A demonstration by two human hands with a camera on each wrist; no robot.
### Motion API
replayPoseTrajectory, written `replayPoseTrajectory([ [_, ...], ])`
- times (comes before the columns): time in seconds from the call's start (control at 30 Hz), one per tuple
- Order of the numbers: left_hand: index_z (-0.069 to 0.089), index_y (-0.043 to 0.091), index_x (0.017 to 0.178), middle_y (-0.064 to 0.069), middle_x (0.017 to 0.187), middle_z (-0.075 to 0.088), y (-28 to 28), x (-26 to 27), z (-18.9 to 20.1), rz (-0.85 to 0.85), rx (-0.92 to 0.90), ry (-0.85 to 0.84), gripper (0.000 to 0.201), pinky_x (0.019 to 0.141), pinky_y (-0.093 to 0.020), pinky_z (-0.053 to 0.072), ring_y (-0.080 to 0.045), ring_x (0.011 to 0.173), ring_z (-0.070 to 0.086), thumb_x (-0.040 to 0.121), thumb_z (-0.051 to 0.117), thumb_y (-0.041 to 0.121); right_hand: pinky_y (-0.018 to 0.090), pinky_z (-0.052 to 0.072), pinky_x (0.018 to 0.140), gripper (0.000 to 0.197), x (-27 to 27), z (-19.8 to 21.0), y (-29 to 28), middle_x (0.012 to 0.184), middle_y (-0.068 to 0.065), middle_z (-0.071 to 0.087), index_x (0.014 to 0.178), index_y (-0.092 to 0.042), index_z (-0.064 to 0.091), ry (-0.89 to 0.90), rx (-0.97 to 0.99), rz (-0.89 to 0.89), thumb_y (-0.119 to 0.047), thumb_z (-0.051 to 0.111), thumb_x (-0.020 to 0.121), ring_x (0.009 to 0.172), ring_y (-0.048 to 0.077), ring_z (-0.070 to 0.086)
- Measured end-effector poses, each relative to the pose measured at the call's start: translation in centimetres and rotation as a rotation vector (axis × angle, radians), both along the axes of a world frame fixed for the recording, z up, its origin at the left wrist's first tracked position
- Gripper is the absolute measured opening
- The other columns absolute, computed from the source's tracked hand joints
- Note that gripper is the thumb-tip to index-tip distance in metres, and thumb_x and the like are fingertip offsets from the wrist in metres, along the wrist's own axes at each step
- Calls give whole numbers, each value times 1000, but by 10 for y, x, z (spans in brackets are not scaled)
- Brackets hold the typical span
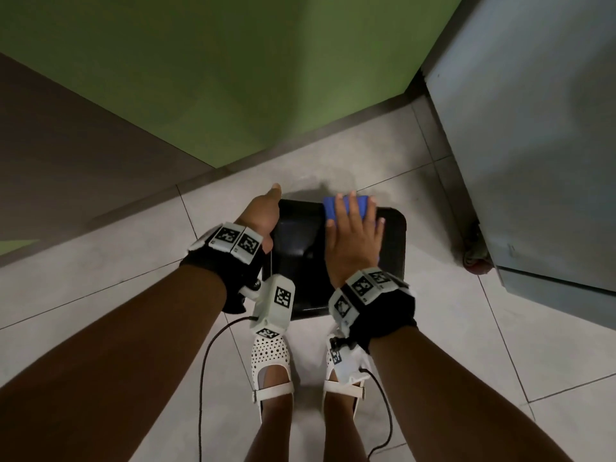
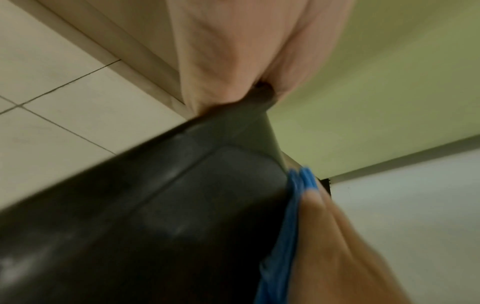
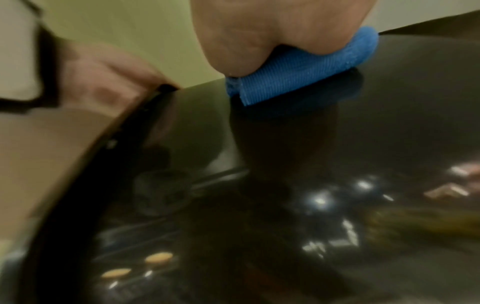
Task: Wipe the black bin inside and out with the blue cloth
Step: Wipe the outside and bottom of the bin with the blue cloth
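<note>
The black bin (image 1: 300,255) stands on the tiled floor in front of my feet, its glossy flat face turned up. My left hand (image 1: 261,215) grips the bin's left edge, thumb pointing away; the left wrist view shows the bin edge (image 2: 155,226) caught in my palm (image 2: 233,51). A folded blue cloth (image 1: 331,210) lies on the far part of that face. My right hand (image 1: 353,235) presses flat on it with straight fingers. In the right wrist view the cloth (image 3: 298,70) sits under my palm (image 3: 272,24) on the shiny surface (image 3: 285,164).
A grey cabinet (image 1: 533,145) on a caster wheel (image 1: 476,258) stands close on the right. A green wall (image 1: 233,61) rises behind the bin, a brown panel (image 1: 66,155) to the left. My white shoes (image 1: 271,365) and sensor cables (image 1: 203,378) are just behind the bin.
</note>
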State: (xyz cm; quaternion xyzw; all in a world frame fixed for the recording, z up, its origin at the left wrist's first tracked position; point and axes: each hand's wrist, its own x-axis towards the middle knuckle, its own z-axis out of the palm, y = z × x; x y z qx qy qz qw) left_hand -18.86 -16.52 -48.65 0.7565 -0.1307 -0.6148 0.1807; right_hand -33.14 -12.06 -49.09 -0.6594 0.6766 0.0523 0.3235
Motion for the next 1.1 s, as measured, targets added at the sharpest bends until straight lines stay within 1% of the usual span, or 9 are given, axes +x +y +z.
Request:
replayPoseTrajectory([
  [0.07, 51, 6, 128, -14, 135, 54, 3, -1, -2, 1, 17, 4, 79, 110, -41, 37, -28, 122, 53, 77, 36, 64, 43, -8, 115, 52, 17, 10, 0, 158, -3, -2, 147, -26, -1, -9, -14, 121, -39, 14, 99, 145, 23, -12],
  [0.2, 60, 6, 105, -17, 115, 63, 4, -12, 15, 23, -18, 29, 50, 105, -40, 43, -30, 107, 61, 96, 31, 46, 44, 3, 118, 50, 29, 18, -6, 157, -1, 15, 147, -23, 13, -57, -61, 177, -37, 20, 99, 146, 20, 3],
  [0.3, 59, 5, 102, -21, 113, 63, 11, -9, 18, -24, -37, -78, 51, 103, -45, 43, -32, 107, 60, 96, 30, 47, 46, 13, 117, 47, 3, 8, -18, 154, 1, 27, 145, -23, 24, -14, -45, 62, -35, 21, 99, 145, 22, 13],
  [0.4, 55, 13, 78, -20, 100, 62, 19, -4, 17, 7, -23, -94, 47, 99, -51, 46, -32, 96, 61, 93, 32, 52, 47, 11, 118, 47, -44, -15, -25, 154, 4, 27, 144, -19, 27, 15, 59, -210, -34, 21, 100, 145, 24, 11],
  [0.5, 59, 4, 92, -18, 91, 60, 23, -3, 19, 70, -35, -116, 53, 92, -48, 49, -30, 85, 60, 94, 34, 50, 49, 15, 117, 47, -68, -28, -29, 152, 7, 30, 143, -16, 29, -18, 161, -410, -32, 21, 100, 144, 29, 14],
  [0.6, 52, -3, 120, -4, 84, 54, 23, -8, 23, 24, -104, -143, 57, 80, -36, 45, -11, 68, 50, 97, 32, 45, 48, 14, 115, 46, -55, -21, -27, 153, 6, 29, 143, -15, 30, 65, 122, -448, -31, 22, 101, 144, 30, 11],
  [0.67, 54, -2, 117, -10, 95, 57, 20, -13, 29, 11, -154, -131, 53, 79, -33, 46, -15, 74, 55, 97, 32, 42, 48, 8, 116, 47, -29, -7, -23, 154, 6, 26, 144, -16, 30, 53, 22, -325, -32, 21, 100, 145, 28, 10],
  [0.83, 63, 6, 108, -19, 113, 66, 11, -24, 46, 49, -215, -69, 46, 101, -46, 46, -31, 105, 63, 97, 32, 37, 48, 9, 116, 54, 45, 33, -10, 151, 4, 33, 142, -18, 34, -74, -195, -60, -37, 16, 95, 144, 25, 16],
  [1.1, 59, 8, 119, -9, 120, 63, 19, -21, 51, -37, -270, -36, 55, 106, -37, 41, -24, 114, 58, 95, 30, 48, 49, 13, 116, 49, -29, 11, -61, 154, 6, 25, 143, -17, 30, 107, -10, -130, -33, 18, 98, 145, 29, 10],
])
